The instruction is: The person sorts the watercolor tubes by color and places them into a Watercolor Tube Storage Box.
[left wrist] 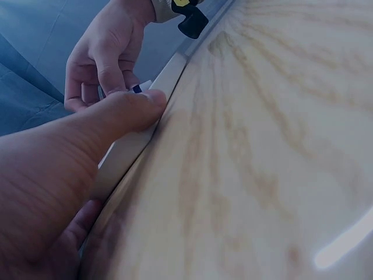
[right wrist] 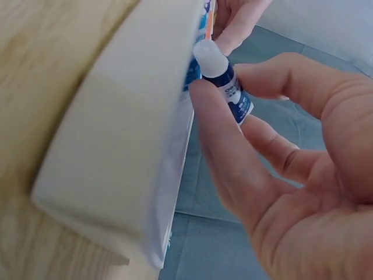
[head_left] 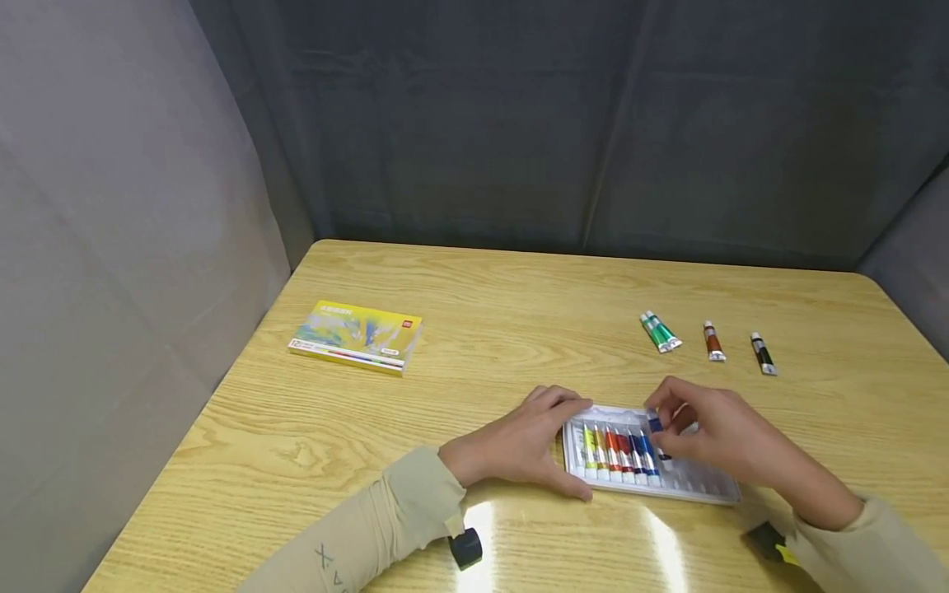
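Note:
A white plastic tray [head_left: 700, 487] lies on the table with a row of small paint tubes in its left half, yellow through orange and red to blue. My left hand [head_left: 528, 445] grips the tray's left end, thumb along the near edge and fingers at the far edge. Between thumb and fingers, my right hand [head_left: 715, 424] pinches a dark blue paint tube [right wrist: 230, 87] with a white cap. In the head view this tube is tilted over the slots just right of the blue tubes [head_left: 643, 457]. Slots show at the tray's right end, partly behind the right hand.
Beyond the tray to the right lie two green paint tubes [head_left: 660, 332] side by side, a brown tube [head_left: 714, 341] and a black tube [head_left: 763, 354]. A yellow paint box [head_left: 357, 336] lies at the table's left. Dark curtain [head_left: 474, 123] hangs behind the table [head_left: 504, 296].

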`<state>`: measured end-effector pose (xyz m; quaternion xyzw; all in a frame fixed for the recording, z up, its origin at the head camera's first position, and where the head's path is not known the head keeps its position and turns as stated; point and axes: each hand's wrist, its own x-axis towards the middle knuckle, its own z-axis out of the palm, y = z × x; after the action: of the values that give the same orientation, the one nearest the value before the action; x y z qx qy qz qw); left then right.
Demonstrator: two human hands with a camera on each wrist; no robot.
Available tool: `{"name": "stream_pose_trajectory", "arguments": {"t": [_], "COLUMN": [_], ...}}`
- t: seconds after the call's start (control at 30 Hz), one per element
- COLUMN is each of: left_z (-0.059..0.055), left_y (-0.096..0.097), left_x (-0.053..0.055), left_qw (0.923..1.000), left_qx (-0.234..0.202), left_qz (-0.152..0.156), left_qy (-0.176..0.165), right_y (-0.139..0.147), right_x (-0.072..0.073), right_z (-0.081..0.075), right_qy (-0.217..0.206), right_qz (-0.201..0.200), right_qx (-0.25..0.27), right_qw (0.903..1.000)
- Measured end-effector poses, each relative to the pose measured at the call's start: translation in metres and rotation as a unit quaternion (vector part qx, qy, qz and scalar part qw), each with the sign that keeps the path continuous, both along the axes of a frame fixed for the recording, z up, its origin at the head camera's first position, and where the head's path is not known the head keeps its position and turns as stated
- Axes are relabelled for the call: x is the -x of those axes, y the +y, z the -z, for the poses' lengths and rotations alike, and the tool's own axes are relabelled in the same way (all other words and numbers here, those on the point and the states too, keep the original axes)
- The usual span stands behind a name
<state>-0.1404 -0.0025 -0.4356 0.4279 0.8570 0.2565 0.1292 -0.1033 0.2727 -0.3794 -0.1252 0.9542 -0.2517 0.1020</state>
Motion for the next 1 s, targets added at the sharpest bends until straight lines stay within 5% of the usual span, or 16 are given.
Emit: {"name": "stream_pose_trajectory", "arguments": {"t": [1.0], "left_z": [-0.0008], "left_y": [-0.0001], "left_x": [-0.0007], "left_qw": [1.0000], "left_qx": [0.001], "left_qz": [0.001], "left_qy": [0.004], "right_y": [0.0047], "right_x": [0.0032], "right_z": [0.0030], "right_qy": [-0.114], "right_qz": [0.004], "right_qx": [-0.002], "right_qw": [0.9935]}}
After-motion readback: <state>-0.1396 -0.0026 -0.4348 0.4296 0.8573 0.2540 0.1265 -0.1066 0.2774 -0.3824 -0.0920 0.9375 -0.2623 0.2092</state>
